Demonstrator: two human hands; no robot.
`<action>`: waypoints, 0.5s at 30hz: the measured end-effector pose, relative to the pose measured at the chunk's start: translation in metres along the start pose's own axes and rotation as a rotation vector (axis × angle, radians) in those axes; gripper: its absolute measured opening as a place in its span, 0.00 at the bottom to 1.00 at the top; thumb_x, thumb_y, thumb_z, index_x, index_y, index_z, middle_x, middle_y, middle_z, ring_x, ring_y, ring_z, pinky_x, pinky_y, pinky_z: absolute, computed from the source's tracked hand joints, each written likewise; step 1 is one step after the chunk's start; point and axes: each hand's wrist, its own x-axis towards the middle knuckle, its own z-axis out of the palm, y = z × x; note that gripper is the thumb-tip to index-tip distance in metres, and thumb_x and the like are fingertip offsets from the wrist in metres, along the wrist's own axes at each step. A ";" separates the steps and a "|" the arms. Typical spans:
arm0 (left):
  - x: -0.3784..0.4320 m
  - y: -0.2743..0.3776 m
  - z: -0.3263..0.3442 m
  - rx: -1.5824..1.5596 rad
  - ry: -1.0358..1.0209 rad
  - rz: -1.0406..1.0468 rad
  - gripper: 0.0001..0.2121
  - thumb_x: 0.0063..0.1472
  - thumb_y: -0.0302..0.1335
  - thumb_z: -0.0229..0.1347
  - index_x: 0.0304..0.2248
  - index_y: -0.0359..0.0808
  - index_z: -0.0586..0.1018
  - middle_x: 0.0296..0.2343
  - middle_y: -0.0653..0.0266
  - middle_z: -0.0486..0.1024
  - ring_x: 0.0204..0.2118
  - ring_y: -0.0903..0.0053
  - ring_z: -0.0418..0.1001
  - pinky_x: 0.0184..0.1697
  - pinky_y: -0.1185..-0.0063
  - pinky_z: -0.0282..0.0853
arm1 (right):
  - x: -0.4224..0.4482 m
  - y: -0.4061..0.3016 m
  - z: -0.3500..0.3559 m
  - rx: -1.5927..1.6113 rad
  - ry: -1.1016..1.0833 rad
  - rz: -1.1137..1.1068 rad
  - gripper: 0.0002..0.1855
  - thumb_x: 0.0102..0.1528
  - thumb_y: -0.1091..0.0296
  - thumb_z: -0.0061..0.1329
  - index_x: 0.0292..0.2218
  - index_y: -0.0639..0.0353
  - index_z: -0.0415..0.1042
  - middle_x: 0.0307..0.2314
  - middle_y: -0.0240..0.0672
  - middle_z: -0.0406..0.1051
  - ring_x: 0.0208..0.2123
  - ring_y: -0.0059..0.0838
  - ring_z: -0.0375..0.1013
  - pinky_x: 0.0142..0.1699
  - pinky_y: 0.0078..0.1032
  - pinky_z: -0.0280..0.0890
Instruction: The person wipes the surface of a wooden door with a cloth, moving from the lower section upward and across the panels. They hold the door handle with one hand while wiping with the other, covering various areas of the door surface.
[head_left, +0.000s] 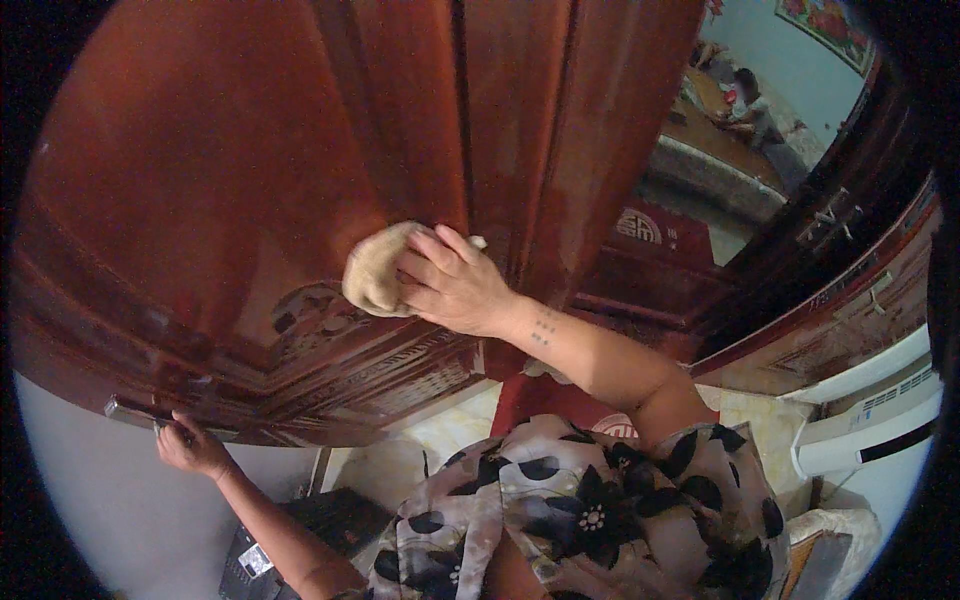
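Observation:
A reddish-brown door with carved panels (225, 150) fills the upper left of the view. My right hand (457, 289) presses a beige cloth (379, 274) against its surface, just above the carved relief. At the lower left, my left hand (191, 448) is closed around the metal door handle (135, 412) near the door's edge. The part of the handle inside the fingers is hidden.
A red mat (525, 397) lies on the floor below the door. Beyond the doorway, a person (757, 120) is at a brown-topped surface (720, 139). A white appliance (862, 427) stands at the right, and a black object (240, 562) at the lower left.

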 end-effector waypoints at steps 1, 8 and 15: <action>-0.002 -0.003 0.001 -0.018 -0.026 -0.018 0.17 0.57 0.26 0.52 0.14 0.34 0.60 0.13 0.58 0.58 0.18 0.61 0.59 0.23 0.68 0.53 | -0.003 0.005 -0.011 -0.037 -0.257 -0.011 0.16 0.51 0.55 0.41 0.42 0.38 0.70 0.48 0.26 0.62 0.58 0.33 0.48 0.58 0.40 0.46; 0.003 -0.002 -0.004 0.018 0.025 0.020 0.17 0.56 0.24 0.53 0.14 0.34 0.60 0.12 0.57 0.58 0.17 0.60 0.59 0.20 0.68 0.51 | 0.096 0.085 -0.064 -0.136 0.330 0.166 0.33 0.45 0.50 0.50 0.51 0.52 0.60 0.54 0.44 0.51 0.58 0.52 0.45 0.57 0.53 0.41; 0.002 -0.001 -0.002 -0.112 -0.021 0.025 0.16 0.55 0.24 0.53 0.14 0.34 0.61 0.12 0.57 0.57 0.16 0.62 0.59 0.20 0.69 0.51 | 0.085 0.038 -0.026 0.049 0.332 0.196 0.33 0.48 0.54 0.48 0.53 0.56 0.57 0.55 0.48 0.48 0.58 0.58 0.42 0.57 0.58 0.40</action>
